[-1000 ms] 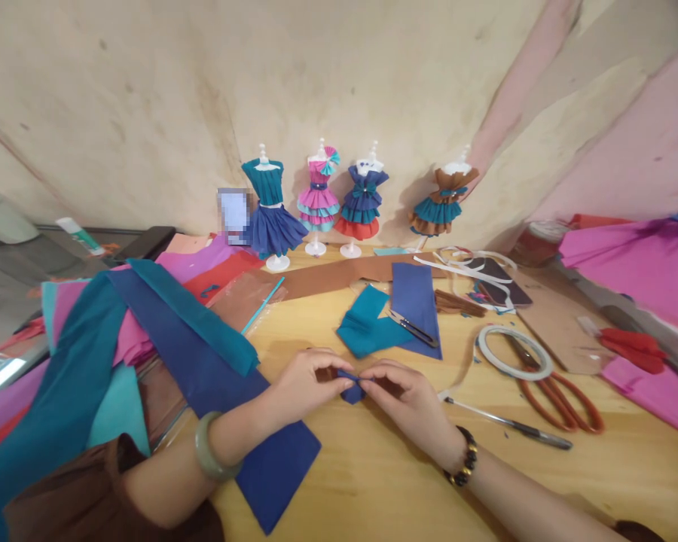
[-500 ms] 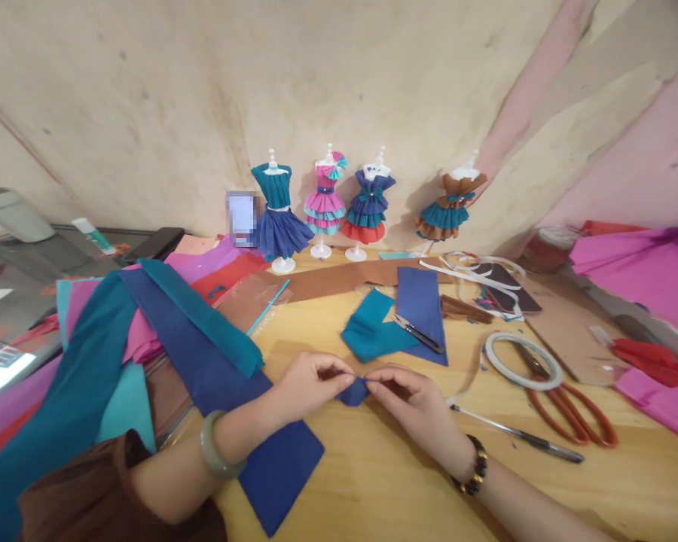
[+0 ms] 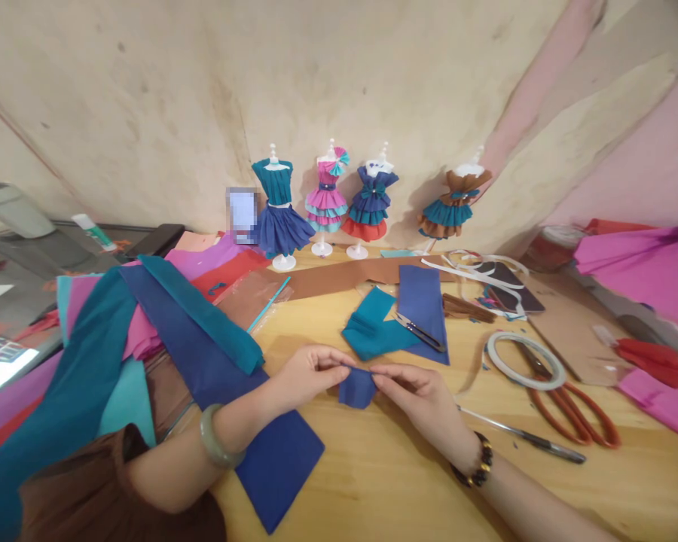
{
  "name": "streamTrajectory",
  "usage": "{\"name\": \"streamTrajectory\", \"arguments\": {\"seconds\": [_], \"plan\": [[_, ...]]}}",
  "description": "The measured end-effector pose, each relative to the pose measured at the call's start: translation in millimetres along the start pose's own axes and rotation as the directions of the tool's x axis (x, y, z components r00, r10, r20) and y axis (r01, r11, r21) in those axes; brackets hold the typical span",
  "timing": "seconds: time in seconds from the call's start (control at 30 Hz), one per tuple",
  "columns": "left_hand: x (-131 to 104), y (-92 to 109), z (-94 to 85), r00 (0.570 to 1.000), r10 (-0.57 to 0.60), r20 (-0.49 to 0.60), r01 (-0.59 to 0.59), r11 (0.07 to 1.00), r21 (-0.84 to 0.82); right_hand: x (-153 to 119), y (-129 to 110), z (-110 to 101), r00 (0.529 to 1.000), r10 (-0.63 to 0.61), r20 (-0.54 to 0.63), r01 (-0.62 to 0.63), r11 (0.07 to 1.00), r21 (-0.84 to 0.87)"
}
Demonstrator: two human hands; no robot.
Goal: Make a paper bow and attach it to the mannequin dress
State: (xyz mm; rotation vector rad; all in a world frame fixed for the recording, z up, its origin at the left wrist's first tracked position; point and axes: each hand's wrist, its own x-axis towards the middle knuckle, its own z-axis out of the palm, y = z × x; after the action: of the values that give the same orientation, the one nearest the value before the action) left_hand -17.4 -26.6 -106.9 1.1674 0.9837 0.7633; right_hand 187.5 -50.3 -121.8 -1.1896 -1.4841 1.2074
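Note:
A small dark blue piece of crepe paper (image 3: 356, 388) hangs between my hands above the wooden table. My left hand (image 3: 317, 370) pinches its upper left corner between thumb and fingertips. Its upper right corner is pinched by my right hand (image 3: 411, 391). A long dark blue strip (image 3: 282, 470) passes beneath my left forearm. Beyond my hands lie a teal piece (image 3: 370, 327), a wider blue piece (image 3: 421, 290) and small thread snips (image 3: 421, 333) resting on the blue one.
Small dress forms in paper dresses (image 3: 282, 218) stand along the wall. To the right are a tape roll (image 3: 494, 354), orange-handled scissors (image 3: 576, 421) and a pen (image 3: 548, 446). Layered coloured strips (image 3: 90, 354) cover the left side. White ribbons (image 3: 474, 272) lie at the back right.
The small blue piece now hangs flatter and shows more of its face. My hands have moved slightly apart, each still pinching a corner.

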Motion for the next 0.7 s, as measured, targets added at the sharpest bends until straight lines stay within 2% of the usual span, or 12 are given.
{"name": "streamTrajectory", "arguments": {"seconds": [0.53, 0.7], "plan": [[-3.5, 4.3, 2.4, 1.000, 0.000, -0.015, 0.000, 1.000, -0.007, -0.9, 4.2, -2.0, 1.000, -0.019, -0.015, 0.020, 0.998, 0.055], [-3.7, 4.0, 1.8, 1.000, -0.005, 0.016, 0.005, 1.000, -0.005, -1.7, 2.8, -3.0, 0.999, -0.044, 0.024, 0.043, 0.999, 0.026]]}}
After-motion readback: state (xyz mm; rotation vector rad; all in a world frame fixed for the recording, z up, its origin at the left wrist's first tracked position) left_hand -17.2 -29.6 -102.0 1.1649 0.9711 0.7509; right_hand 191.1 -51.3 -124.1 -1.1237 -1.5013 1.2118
